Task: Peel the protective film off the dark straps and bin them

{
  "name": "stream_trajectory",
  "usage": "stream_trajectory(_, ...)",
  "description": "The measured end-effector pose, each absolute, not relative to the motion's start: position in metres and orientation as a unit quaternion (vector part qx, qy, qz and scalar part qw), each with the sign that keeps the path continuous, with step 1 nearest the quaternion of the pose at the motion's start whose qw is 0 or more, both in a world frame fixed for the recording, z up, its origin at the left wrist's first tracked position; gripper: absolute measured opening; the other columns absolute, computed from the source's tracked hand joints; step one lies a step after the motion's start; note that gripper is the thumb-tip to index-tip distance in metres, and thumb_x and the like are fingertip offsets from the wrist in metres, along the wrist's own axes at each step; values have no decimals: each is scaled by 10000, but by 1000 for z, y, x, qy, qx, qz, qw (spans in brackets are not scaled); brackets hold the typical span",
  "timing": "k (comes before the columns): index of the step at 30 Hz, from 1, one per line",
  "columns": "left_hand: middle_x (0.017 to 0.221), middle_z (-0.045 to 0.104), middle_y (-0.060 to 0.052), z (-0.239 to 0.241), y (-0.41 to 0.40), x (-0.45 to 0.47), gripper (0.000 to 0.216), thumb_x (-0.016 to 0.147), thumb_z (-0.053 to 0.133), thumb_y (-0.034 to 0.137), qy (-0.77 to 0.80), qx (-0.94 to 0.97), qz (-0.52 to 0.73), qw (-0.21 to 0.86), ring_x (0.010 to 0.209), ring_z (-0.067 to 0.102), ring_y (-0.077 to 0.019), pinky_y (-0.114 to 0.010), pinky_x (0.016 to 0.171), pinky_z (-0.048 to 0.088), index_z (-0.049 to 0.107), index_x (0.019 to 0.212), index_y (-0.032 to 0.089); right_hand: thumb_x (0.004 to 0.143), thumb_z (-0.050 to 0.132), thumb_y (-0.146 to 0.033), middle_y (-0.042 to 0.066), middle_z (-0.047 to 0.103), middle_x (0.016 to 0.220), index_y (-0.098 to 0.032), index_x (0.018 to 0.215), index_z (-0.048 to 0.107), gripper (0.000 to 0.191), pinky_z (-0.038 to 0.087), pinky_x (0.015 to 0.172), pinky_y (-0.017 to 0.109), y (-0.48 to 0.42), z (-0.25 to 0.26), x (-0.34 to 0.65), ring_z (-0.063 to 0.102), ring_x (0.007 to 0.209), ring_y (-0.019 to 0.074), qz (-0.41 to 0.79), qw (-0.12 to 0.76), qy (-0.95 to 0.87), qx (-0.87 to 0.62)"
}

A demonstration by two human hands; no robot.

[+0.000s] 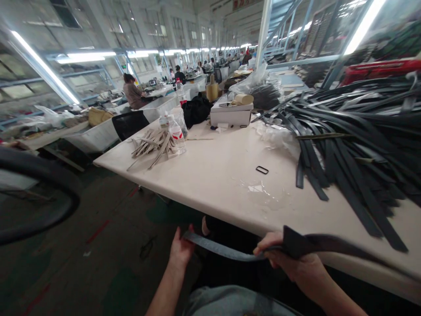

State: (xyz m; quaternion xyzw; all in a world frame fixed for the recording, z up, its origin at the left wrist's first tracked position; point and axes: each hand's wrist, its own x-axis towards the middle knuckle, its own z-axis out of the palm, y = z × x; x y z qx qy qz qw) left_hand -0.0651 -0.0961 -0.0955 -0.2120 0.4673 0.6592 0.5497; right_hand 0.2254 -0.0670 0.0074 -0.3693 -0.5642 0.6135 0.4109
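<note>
— Long factory hall with strip lights overhead and other workers seated far off in the upper left. Nearer, a wide cream-coloured worktable [223, 175] fills the middle of the frame.
— What is the person handling?
— One dark grey flat strap [223, 250], low in the frame's centre, below the table's near edge and over the lap. The left hand [180, 251] has its fingers closed on the strap's near end. The right hand [289, 263] is clamped around it further along, where it seems to fold, and the rest trails off to the lower right.
— Which step is that?
— It looks like drawing a single strap taut between both hands, apart from the big heap of black straps [362, 136] at right.
— Anything else close by?
— A small black rectangular metal loop [262, 170] lies alone mid-table, well apart from both hands. Any further move calls for firm holds, since the long tail hangs free.
</note>
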Motion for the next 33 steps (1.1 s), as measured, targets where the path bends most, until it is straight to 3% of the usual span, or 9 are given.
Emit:
stream_trajectory(5, 618, 648, 22, -82, -104, -128, 360, 979, 266, 146, 499, -182, 739, 415, 501, 625, -80, -147, 514, 520, 558, 1188, 171, 680, 798, -549, 47, 697, 655, -209, 710, 732, 347, 391, 446, 246, -85, 2, 238, 468, 472, 114, 624, 424, -491, -436)
stream_trajectory(7, 706, 682, 26, -60, -103, -129, 335, 982, 305, 156, 492, -139, 770, 382, 536, 622, -48, -104, 508, 486, 588, 1154, 207, 692, 761, -600, 51, 693, 645, -206, 743, 719, 399, 363, 420, 246, -87, -1, 239, 466, 458, 120, 638, 387, -483, -458)
stream_trajectory(10, 802, 716, -24, -21, -98, -102, 261, 944, 465, 215, 476, 24, 762, 439, 546, 599, -68, -127, 450, 438, 634, 1142, 196, 736, 676, -665, 63, 680, 636, -195, 798, 710, 476, 334, 401, 241, -82, -3, 241, 496, 471, 141, 662, 341, -484, -459)
stream_trajectory(14, 736, 714, -56, 9, -93, -39, 332, 841, 666, 347, 473, 267, 599, 588, 503, 590, -108, -175, 448, 398, 661, 1123, 172, 771, 617, -693, 94, 728, 823, -185, 852, 714, 524, 317, 407, 234, -66, 7, 245, 447, 464, 103, 648, 378, -476, -459)
stream_trajectory(19, 749, 726, -68, -4, -87, 15, 417, 819, 656, 499, 434, 392, 385, 714, 500, 620, -122, -190, 458, 351, 689, 1092, 184, 794, 684, -576, 122, 641, 1279, -180, 868, 711, 404, 358, 449, 224, -50, 29, 255, 486, 533, 74, 636, 467, -453, -415)
stream_trajectory(24, 749, 726, -71, -20, -84, 41, 480, 773, 672, 573, 415, 451, 265, 744, 517, 617, -112, -183, 471, 300, 715, 1067, 196, 811, 692, -521, 77, 666, 1249, -195, 879, 743, 337, 357, 437, 204, -45, 34, 282, 399, 459, 25, 598, 547, -433, -394)
stream_trajectory(27, 764, 724, -81, -19, -81, 49, 525, 755, 671, 601, 416, 478, 213, 743, 533, 600, -117, -198, 489, 335, 723, 1077, 189, 821, 686, -502, 62, 695, 1203, -223, 901, 757, 299, 371, 450, 188, -47, 37, 300, 397, 464, 23, 574, 576, -428, -395)
stream_trajectory(30, 941, 746, -115, -6, -70, 59, 501, 729, 721, 554, 430, 516, 229, 705, 763, 665, -188, -236, 682, 479, 743, 1056, 175, 817, 699, -487, 69, 750, 1041, -212, 928, 771, 306, 366, 438, 180, -52, 42, 308, 458, 490, 47, 544, 595, -432, -404)
stream_trajectory(33, 1205, 694, -109, 15, -56, 81, 533, 661, 817, 437, 398, 539, 287, 684, 1174, 580, -295, -271, 1012, 422, 719, 1125, 194, 807, 712, -474, 67, 763, 984, -196, 909, 779, 304, 373, 428, 175, -58, 47, 302, 490, 498, 57, 521, 605, -440, -411)
